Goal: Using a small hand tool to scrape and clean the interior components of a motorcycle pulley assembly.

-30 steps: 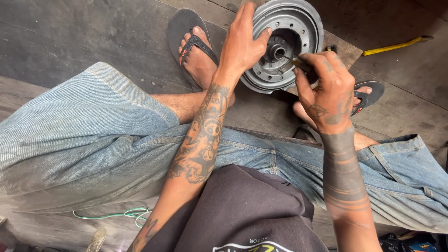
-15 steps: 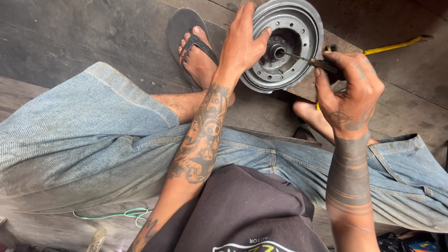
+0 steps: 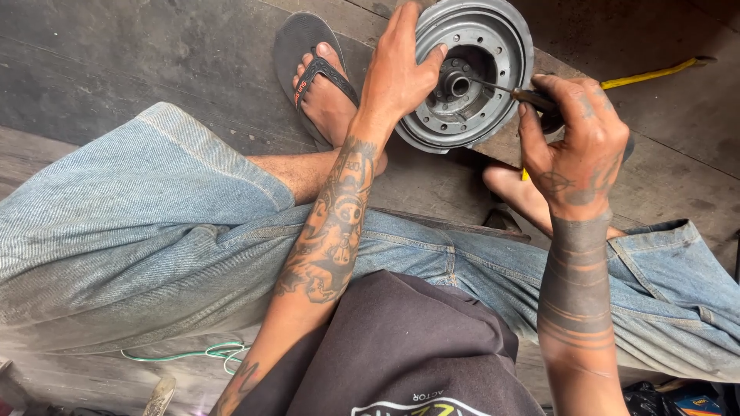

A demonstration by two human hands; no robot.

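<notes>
A round grey metal hub [image 3: 493, 46] with bolt holes and a central bore stands tilted on the floor between my feet. My left hand [image 3: 401, 73] grips its left rim and steadies it. My right hand [image 3: 574, 135] is closed around the dark handle of a thin screwdriver [image 3: 501, 86]. The shaft points left, and its tip sits at the hub's central bore. Both forearms are tattooed.
I sit in denim shorts [image 3: 154, 231] and a dark shirt. My left foot wears a black flip-flop [image 3: 308, 54]. A yellow-handled tool [image 3: 655, 73] lies on the wooden floor at the right. A green wire [image 3: 193, 353] lies at the lower left.
My right hand has drawn back to the right, and the screwdriver's shaft now shows with its tip at the hub's centre. My left hand has stayed on the rim.
</notes>
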